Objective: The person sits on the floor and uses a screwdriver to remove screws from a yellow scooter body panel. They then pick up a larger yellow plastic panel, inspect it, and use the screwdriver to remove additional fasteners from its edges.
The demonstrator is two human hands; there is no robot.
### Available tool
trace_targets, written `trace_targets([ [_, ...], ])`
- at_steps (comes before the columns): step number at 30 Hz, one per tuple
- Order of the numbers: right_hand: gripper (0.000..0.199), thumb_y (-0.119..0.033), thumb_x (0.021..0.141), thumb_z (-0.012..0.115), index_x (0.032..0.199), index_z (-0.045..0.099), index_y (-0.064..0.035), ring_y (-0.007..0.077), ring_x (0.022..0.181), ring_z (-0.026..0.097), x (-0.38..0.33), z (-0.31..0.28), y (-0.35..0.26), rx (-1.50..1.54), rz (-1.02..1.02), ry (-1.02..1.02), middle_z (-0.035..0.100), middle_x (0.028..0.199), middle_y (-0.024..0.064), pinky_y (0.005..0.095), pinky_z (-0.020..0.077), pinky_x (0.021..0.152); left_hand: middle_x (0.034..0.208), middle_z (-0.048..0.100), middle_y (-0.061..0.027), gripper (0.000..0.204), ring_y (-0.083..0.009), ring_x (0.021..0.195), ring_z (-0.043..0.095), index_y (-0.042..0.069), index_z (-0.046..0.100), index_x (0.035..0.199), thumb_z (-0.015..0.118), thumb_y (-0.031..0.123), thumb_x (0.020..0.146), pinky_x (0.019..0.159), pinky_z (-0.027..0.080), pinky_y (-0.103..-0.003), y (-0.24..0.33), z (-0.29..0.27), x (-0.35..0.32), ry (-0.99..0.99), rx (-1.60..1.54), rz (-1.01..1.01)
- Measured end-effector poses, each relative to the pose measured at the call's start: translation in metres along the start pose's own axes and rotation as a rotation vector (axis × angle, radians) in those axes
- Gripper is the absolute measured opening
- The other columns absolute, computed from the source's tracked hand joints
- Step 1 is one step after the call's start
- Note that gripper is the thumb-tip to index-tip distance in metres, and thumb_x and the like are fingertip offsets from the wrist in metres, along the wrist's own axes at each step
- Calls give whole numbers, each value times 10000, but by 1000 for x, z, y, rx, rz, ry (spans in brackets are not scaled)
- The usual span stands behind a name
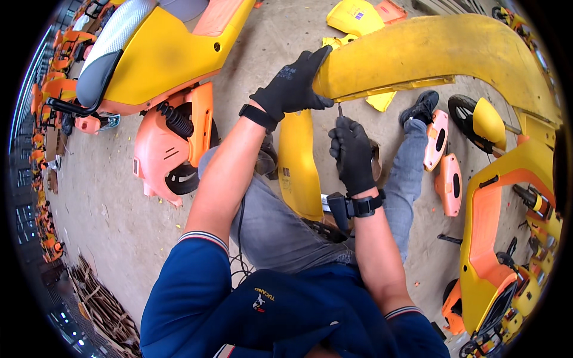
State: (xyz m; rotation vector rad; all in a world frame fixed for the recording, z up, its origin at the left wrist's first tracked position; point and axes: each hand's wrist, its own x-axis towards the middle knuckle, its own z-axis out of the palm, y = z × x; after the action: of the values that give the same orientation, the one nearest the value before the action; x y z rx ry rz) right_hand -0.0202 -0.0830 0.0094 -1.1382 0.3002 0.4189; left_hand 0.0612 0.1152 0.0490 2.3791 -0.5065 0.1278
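My left hand (295,82), in a black glove, grips the near end of a long curved yellow plastic panel (418,53), its thumb below the edge and fingers on top. The panel is raised and arches away to the right. Below that end, my right hand (351,148), also gloved, is closed round a tool whose handle is hidden; a thin metal shaft (340,110), like a screwdriver's, points up toward the panel's lower edge. Between my legs a second yellow panel (298,164) stands beneath my hands.
A yellow and orange scooter (161,65) with a silver-grey seat stands at left, another yellow scooter body (477,262) at right. Orange oblong parts (449,185) lie by my foot. Further yellow pieces (358,17) lie ahead. A bundle of sticks (107,304) lies at lower left.
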Motion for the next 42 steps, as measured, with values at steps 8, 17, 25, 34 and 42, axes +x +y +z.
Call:
trace_targets([
  [8, 234, -236, 959, 628, 1055, 565, -32, 62, 627, 511, 0, 6, -3, -98, -54, 59, 594, 823, 22, 216, 452, 538, 1313, 510, -201, 1031, -371, 1196, 524, 77, 291, 1505, 855, 287, 667, 1001, 447, -414, 1, -2, -1, 5, -6, 2],
  [17, 259, -264, 958, 635, 1067, 573, -37, 54, 631, 498, 10, 0, 6, -26, -82, 24, 572, 810, 5, 205, 442, 557, 1300, 516, -203, 1030, -370, 1188, 527, 76, 296, 1502, 855, 287, 664, 996, 451, -413, 3, -1, -1, -2, -16, -12],
  [25, 224, -230, 975, 596, 1102, 571, -47, 47, 623, 486, 9, -7, -3, 2, 24, -45, 563, 789, 2, 208, 439, 546, 1291, 521, -201, 1028, -368, 1170, 536, 73, 295, 1502, 853, 292, 667, 980, 461, -411, 2, -2, -1, 13, -5, 2],
  [34, 188, -215, 975, 584, 1019, 530, -39, 53, 591, 466, 3, 7, -10, -334, -274, 96, 536, 764, 1, 208, 403, 513, 1268, 524, -203, 1028, -380, 1161, 539, 78, 286, 1506, 846, 302, 673, 963, 467, -421, 5, -3, -1, 6, -5, 0],
  [42, 241, -309, 981, 564, 1066, 561, -83, 37, 501, 390, 16, -16, -16, 243, 253, -282, 481, 719, -47, 193, 311, 424, 1318, 512, -206, 1018, -371, 1203, 521, 71, 304, 1496, 856, 273, 664, 1004, 446, -410, -1, -1, -3, 55, -6, 41],
])
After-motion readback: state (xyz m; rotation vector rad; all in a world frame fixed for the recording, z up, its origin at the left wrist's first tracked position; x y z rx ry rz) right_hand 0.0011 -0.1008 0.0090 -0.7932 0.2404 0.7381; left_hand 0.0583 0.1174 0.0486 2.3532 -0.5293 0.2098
